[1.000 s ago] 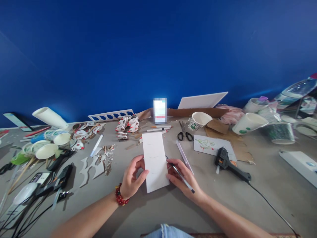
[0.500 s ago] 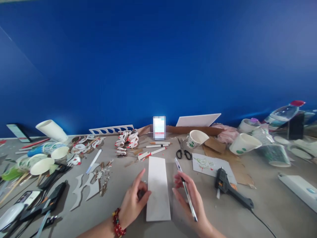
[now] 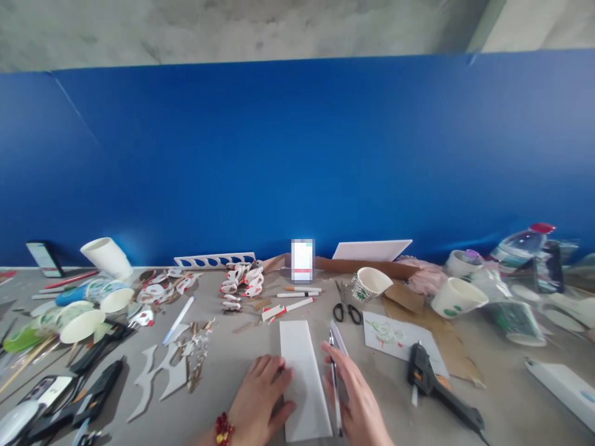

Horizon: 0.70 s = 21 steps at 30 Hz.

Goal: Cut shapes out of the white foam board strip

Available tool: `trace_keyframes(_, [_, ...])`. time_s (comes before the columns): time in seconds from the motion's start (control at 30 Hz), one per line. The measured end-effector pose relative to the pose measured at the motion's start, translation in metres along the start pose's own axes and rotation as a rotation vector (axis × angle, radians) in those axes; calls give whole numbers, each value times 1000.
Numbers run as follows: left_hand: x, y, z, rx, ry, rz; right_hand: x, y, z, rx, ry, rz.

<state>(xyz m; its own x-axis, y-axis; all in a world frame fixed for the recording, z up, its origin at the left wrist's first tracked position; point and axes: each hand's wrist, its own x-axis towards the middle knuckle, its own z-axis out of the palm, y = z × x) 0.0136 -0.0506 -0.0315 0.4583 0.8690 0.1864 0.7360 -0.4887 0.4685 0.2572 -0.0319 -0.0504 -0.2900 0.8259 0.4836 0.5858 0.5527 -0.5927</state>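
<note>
A long white rectangular board (image 3: 303, 365) lies flat on the grey table between my hands. At its left edge is my left hand (image 3: 263, 396), wearing a red bead bracelet; its fingers are spread, with the fingertips and thumb touching the board. My right hand (image 3: 356, 396), just right of the board, is closed around a pen (image 3: 335, 390) with a clear barrel. Beside the pen a pale narrow shape shows, too blurred to name.
Black scissors (image 3: 344, 306), a paper cup (image 3: 370, 285) and a sheet with a drawing (image 3: 388, 331) lie ahead to the right. A glue gun (image 3: 425, 371) is nearer. White cutouts (image 3: 242, 279), markers (image 3: 297, 306) and board scraps (image 3: 162, 368) spread leftward. A lit phone (image 3: 303, 260) stands against the blue wall.
My left hand has come down onto the board's left edge. My right hand has turned the pen more upright. The view has tilted up, showing the wall's top.
</note>
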Motion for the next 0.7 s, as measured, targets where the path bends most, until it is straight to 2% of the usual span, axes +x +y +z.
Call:
trace_keyframes(0.1, [-1, -10, 7, -3, 15, -3, 4, -2, -2, -102, -69, -72])
trace_keyframes(0.17, [-1, -14, 8, 11, 70, 53, 11, -5, -4, -140, -132, -123])
trace_keyframes(0.3, [0, -8, 0, -22, 166, 143, 39, -19, -11, -86, -270, -206])
trace_keyframes(0.4, [2, -1, -4, -86, 212, 128, 67, -32, -12, 13, -270, -164])
trace_keyframes(0.5, [4, -1, -6, -101, 271, 147, 88, -41, -4, 101, -177, -166])
trace_keyframes(0.6, [3, -5, -7, -229, 312, 32, 96, -47, 5, 134, -110, -223])
trace_keyframes(0.7, [3, -8, -8, -266, 365, -17, 90, -48, 9, 112, -155, -345])
